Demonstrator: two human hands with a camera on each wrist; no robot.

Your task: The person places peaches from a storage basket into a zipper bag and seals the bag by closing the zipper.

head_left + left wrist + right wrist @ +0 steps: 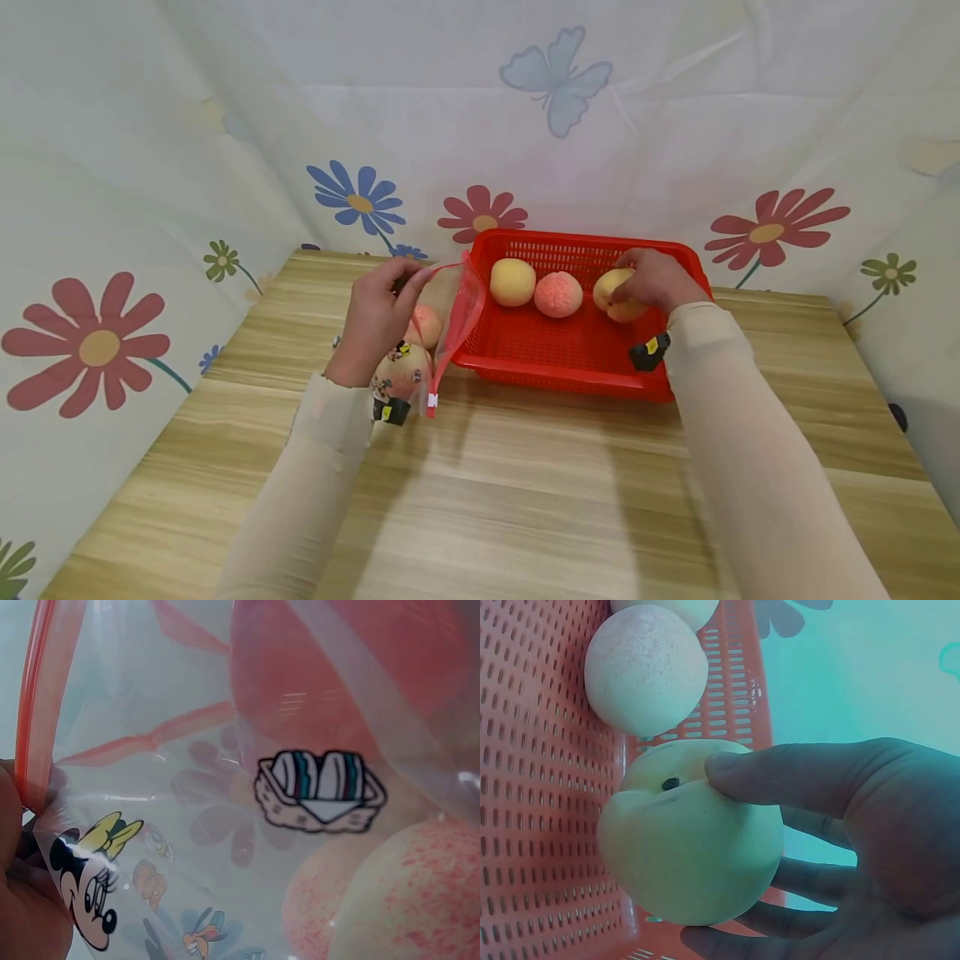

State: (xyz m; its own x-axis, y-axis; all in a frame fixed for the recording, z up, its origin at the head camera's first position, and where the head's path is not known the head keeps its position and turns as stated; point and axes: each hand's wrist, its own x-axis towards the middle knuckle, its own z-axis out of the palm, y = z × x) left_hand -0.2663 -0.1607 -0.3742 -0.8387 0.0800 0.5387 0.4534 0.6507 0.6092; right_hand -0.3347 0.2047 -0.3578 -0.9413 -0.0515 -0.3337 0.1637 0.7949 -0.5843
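My left hand [375,312] pinches the rim of a clear slider bag [459,312] with a red zip edge, holding its mouth toward the basket. Cartoon prints cover the bag, and two pinkish peaches [425,325] lie inside it. Over the right part of the red basket [570,385], my right hand [663,282] grips a yellow peach [694,851]. In the right wrist view the thumb lies on top near its dark stem pit, with the other fingers around the far side. Left of it in the basket sit a pink peach [558,295] and another yellow peach [513,282].
The basket stands on a wood-grain table [510,492], near its back edge. A white curtain [420,108] printed with flowers and a butterfly hangs behind and at both sides. The bag's white slider [432,401] is at the near end of its zip.
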